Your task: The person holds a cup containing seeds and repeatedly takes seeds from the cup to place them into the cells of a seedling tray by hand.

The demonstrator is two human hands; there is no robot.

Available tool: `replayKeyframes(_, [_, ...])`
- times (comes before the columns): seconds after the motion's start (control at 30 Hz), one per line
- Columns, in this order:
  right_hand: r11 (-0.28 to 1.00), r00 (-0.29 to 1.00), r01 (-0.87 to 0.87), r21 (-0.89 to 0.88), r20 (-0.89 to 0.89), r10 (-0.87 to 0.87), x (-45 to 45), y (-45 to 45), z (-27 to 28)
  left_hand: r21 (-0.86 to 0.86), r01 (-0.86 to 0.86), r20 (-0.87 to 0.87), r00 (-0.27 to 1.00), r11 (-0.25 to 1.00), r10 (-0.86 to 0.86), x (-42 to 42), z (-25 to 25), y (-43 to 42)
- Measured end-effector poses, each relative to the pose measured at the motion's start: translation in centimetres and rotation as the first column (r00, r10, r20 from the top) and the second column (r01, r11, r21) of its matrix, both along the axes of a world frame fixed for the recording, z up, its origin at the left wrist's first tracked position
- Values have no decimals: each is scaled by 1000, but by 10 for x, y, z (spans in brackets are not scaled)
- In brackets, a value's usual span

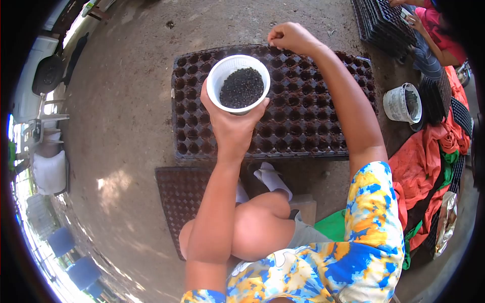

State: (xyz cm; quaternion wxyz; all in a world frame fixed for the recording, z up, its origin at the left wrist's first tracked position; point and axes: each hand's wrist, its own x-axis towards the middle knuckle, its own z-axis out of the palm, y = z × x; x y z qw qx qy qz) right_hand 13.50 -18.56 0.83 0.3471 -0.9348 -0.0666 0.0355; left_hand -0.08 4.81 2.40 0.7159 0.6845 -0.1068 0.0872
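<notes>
My left hand (233, 123) is wrapped round a white plastic cup (214, 83), held over the left part of a black seedling tray. Small dark seeds (242, 88) lie in the cup. The tray (298, 129) has many round cells lined with brown soil. Above the tray's far edge, right of the cup, my right hand (293, 38) is closed with its fingertips pressed together; what they hold, if anything, is too small to make out.
A second tray (182, 189) lies by my knees. At the right stand a white bucket (396, 105), stacked trays (384, 25) and red cloth (422, 156). A co-worker's arm (429, 38) shows at the upper right. Chairs (83, 272) are at the left.
</notes>
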Motion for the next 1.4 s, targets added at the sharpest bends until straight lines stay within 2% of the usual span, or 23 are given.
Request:
replayKeyframes(0.03, [999,999,29,-14,-41,-30,1,-3,-12,-2,2,-4,1000,1000,-2,0,2,0])
replayKeyframes(0.1, [999,999,38,-13,0,-38,4,-8,-29,0,0,-7,1000,1000,0,-1,4,-2])
replayKeyframes(0.23, [997,997,73,15,-39,-72,-2,-8,-22,-1,-5,1,1000,1000,5,-1,4,-4])
replayKeyframes(0.33, [993,996,-87,-76,-24,85,-11,-10,-12,9,-12,-5,1000,1000,13,-2,8,-4])
replayKeyframes(0.43, [988,987,-124,-96,-113,113,-24,-3,-5,11,-18,-16,1000,1000,18,-3,8,-3])
replayKeyframes(0.47, [969,990,-137,-203,-53,129,-30,2,11,13,-25,-20,999,1000,25,-3,8,-3])
replayKeyframes(0.5, [980,995,-84,-182,43,93,-34,5,24,16,-33,-22,999,999,34,-4,8,-2])
replayKeyframes(0.53, [987,989,-33,-155,138,54,-37,8,38,71,-50,-17,999,996,51,-5,9,0])
replayKeyframes(0.6, [994,960,-103,21,264,94,-59,32,81,62,-24,-55,998,998,28,-4,5,3])
replayKeyframes(0.67, [927,913,-375,27,187,364,-73,59,106,112,-13,-49,999,994,19,-6,3,3])
replayKeyframes(0.7, [902,885,-430,-31,181,428,-78,74,102,165,-17,-24,999,986,21,-7,3,2])
replayKeyframes(0.73, [782,851,-513,-354,-87,519,-84,94,114,217,-23,3,1000,976,23,-7,4,1])
replayKeyframes(0.77, [796,866,-463,-389,-8,500,-89,102,99,223,-9,6,1000,975,8,-8,4,0])
replayKeyframes(0.83, [736,822,-506,-449,6,569,-87,112,82,237,16,7,1000,971,-18,-9,3,-2])
replayKeyframes(0.93, [752,780,-537,-382,113,615,-80,110,70,254,-7,-5,1000,967,9,-9,6,-1])
replayKeyframes(1.03, [860,853,-505,-72,112,510,-82,98,110,211,-13,-3,1000,977,14,-9,9,-1])
replayKeyframes(1.07, [880,865,-474,16,196,462,-80,87,114,186,-11,-9,1000,983,13,-10,9,0])
replayKeyframes(1.1, [912,905,-404,72,177,386,-80,78,120,138,-2,-24,1000,990,5,-10,9,2])
replayKeyframes(1.17, [927,940,-307,217,225,258,-68,49,99,42,13,-49,999,999,-11,-8,9,5])
replayKeyframes(1.27, [976,992,-127,177,5,129,-56,21,51,20,-12,-16,1000,1000,12,-7,11,10])
replayKeyframes(1.3, [998,987,-22,63,-157,32,-56,19,37,9,-25,-10,1000,1000,25,-7,10,11])
replayKeyframes(1.33, [997,993,-68,45,-94,72,-58,14,18,4,-19,-15,1000,1000,19,-7,13,11])
replayKeyframes(1.4, [999,988,-9,40,-151,15,-62,16,-2,-15,-14,-9,1000,1000,14,-7,14,8])
